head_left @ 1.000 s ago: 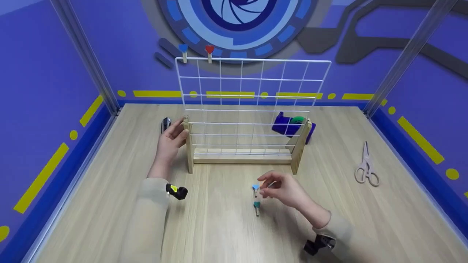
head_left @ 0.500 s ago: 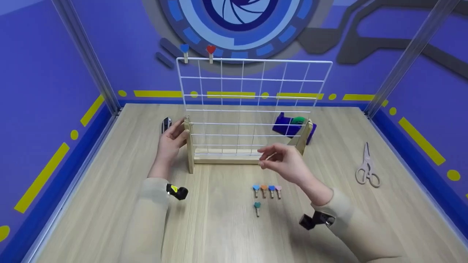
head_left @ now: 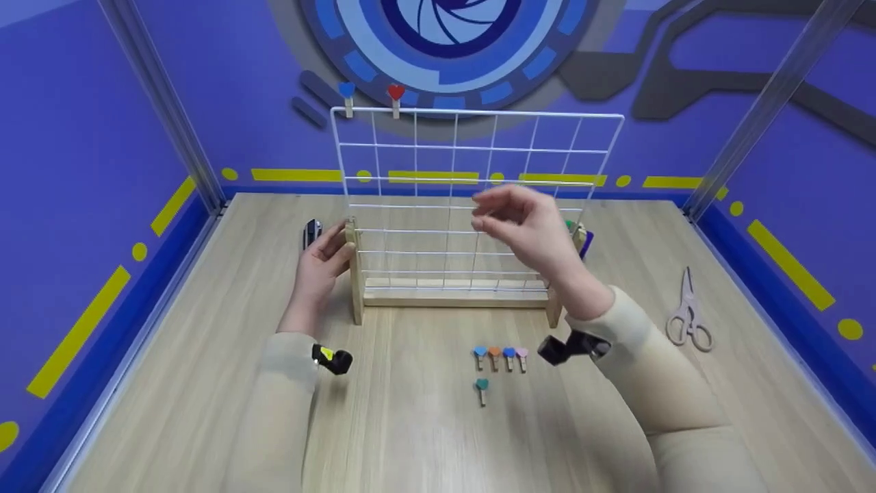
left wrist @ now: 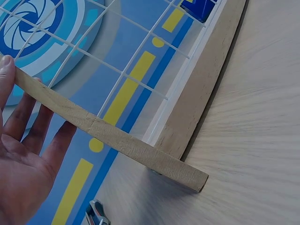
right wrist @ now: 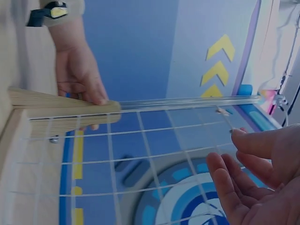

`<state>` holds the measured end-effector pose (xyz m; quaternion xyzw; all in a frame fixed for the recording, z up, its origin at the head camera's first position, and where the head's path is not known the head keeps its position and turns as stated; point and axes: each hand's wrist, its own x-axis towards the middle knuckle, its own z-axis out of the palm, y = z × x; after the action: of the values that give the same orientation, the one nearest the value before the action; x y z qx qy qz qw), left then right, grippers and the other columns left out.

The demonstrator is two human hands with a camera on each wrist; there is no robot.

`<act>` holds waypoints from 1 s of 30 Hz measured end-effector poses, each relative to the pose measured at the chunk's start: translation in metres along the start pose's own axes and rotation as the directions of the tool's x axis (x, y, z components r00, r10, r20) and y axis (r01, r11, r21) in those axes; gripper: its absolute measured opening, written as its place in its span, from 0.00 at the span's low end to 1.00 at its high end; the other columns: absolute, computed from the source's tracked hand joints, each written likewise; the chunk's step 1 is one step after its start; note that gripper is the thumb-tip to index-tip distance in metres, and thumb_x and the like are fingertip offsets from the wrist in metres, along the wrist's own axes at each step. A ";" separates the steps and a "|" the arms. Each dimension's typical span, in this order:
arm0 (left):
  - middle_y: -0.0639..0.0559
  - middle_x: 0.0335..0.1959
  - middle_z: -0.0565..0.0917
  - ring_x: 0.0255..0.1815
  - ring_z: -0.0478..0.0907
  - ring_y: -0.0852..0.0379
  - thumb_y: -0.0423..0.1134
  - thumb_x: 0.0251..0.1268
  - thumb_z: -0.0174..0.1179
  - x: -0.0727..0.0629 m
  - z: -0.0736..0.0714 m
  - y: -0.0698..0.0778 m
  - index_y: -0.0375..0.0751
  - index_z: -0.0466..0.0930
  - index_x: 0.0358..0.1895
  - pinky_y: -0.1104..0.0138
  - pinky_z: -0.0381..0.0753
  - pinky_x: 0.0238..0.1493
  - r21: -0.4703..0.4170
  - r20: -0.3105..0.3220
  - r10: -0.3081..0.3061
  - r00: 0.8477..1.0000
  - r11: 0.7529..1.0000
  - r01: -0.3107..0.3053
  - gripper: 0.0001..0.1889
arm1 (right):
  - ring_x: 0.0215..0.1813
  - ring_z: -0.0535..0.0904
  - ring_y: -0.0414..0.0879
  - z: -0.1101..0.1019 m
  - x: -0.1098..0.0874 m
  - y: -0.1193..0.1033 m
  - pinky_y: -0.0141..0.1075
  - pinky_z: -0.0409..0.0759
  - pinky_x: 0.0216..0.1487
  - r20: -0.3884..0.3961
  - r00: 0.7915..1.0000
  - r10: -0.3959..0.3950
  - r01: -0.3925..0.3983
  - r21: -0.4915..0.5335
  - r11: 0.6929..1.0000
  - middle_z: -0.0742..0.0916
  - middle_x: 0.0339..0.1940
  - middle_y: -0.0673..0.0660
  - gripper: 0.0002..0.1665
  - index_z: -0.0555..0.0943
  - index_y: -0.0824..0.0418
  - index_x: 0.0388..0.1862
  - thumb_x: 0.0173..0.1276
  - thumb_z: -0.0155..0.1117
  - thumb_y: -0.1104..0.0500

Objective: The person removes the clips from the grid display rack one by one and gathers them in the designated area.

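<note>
A white wire grid (head_left: pixel 455 147) stands upright in a wooden stand (head_left: pixel 452 300). My left hand (head_left: pixel 320 263) grips the stand's left upright (left wrist: pixel 108 133), thumb on one side and fingers behind. My right hand (head_left: pixel 530 226) is raised before the grid, thumb and forefinger brought close together; whether they pinch something small I cannot tell. Blue (head_left: pixel 348 91) and red (head_left: pixel 395 93) heart clothespins sit on the grid's top wire at the left. Several more heart clothespins lie on the table: light blue (head_left: pixel 480 352), orange (head_left: pixel 495 353), blue, pink, and a green one (head_left: pixel 482 385) below.
Scissors (head_left: pixel 689 315) lie on the table (head_left: pixel 424 424) at the right. Behind the right upright, mostly hidden by my right hand, is a purple tape dispenser (head_left: pixel 587 244). A small black-and-silver thing (head_left: pixel 312 231) lies beyond my left hand. Blue panels surround the table.
My right hand has risen from beside the clothespins on the table to the middle height of the grid, uncovering the row of clothespins. The left hand has stayed on the upright.
</note>
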<state>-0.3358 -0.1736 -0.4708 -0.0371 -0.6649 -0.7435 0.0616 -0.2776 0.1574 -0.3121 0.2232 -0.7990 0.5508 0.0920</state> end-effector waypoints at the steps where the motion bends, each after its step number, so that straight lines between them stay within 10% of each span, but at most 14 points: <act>1: 0.39 0.74 0.74 0.59 0.80 0.68 0.32 0.76 0.58 0.000 0.000 0.000 0.45 0.66 0.78 0.72 0.83 0.57 0.000 0.000 -0.001 1.000 1.000 0.001 0.29 | 0.41 0.88 0.40 0.000 0.006 -0.005 0.31 0.88 0.44 -0.009 1.000 -0.013 0.013 0.017 1.000 0.90 0.47 0.62 0.16 0.85 0.65 0.54 0.67 0.73 0.66; 20: 0.41 0.73 0.75 0.66 0.78 0.59 0.34 0.77 0.59 0.001 -0.001 0.000 0.47 0.66 0.78 0.65 0.83 0.63 0.054 0.003 -0.006 1.000 0.999 0.006 0.29 | 0.53 0.87 0.46 0.026 0.106 -0.078 0.33 0.85 0.57 -0.109 0.992 -0.057 0.069 0.114 0.991 0.89 0.54 0.60 0.16 0.85 0.61 0.55 0.70 0.72 0.61; 30: 0.36 0.73 0.74 0.57 0.81 0.68 0.32 0.76 0.59 0.001 0.000 -0.001 0.41 0.66 0.78 0.72 0.84 0.56 0.031 0.001 0.028 1.000 0.999 -0.028 0.29 | 0.52 0.86 0.40 0.044 0.130 -0.093 0.32 0.85 0.51 -0.046 0.995 0.084 -0.084 0.016 0.996 0.90 0.55 0.53 0.19 0.84 0.57 0.60 0.72 0.70 0.56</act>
<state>-0.3375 -0.1736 -0.4720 -0.0456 -0.6758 -0.7321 0.0725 -0.3454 0.0562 -0.1993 0.1770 -0.8014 0.5648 0.0859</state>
